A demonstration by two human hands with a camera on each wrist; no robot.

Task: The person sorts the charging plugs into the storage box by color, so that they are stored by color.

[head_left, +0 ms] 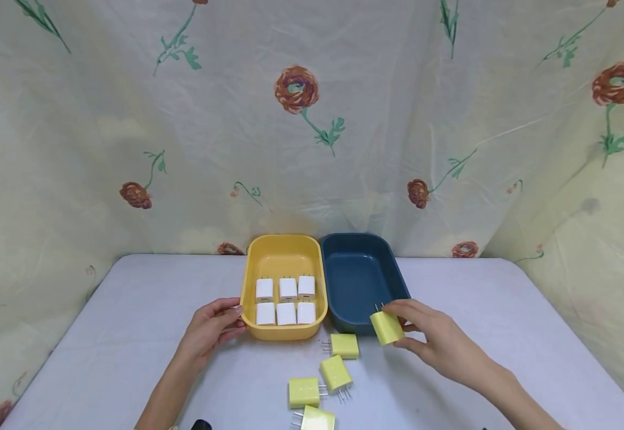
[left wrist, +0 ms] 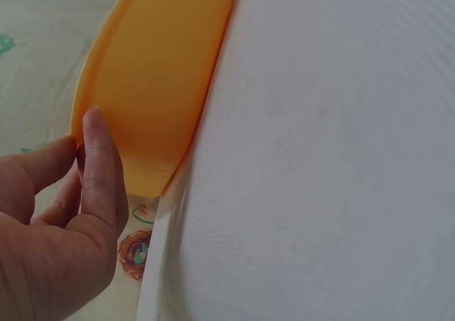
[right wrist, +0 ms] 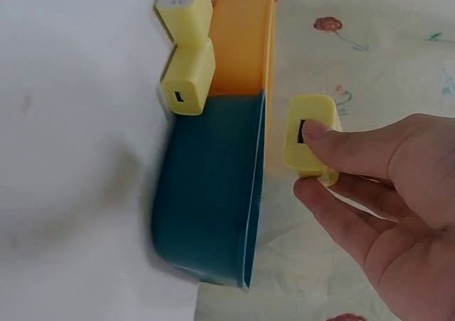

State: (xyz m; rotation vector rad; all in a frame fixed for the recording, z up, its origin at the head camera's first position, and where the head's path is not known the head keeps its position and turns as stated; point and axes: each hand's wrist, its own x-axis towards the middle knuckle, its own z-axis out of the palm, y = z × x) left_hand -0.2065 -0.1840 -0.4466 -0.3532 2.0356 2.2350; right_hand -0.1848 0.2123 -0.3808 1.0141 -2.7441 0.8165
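Observation:
My right hand (head_left: 443,340) pinches a yellow USB wall charger (head_left: 387,327) by its ends, over the near right corner of the dark blue bin (head_left: 392,269). The charger's prongs point away, and its port end (right wrist: 293,150) is under my thumb in the right wrist view. My left hand (head_left: 212,331) grips the left rim of the yellow bin (head_left: 285,333) between thumb and fingers. Several white chargers (head_left: 286,314) stand in two rows in that bin. In the head view the blue bin's visible floor is bare.
Several more yellow chargers (head_left: 336,373) lie loose on the white table (head_left: 129,340) in front of the bins, their prongs pointing different ways. The two bins stand side by side at the table's back edge, against a flowered curtain (head_left: 366,149).

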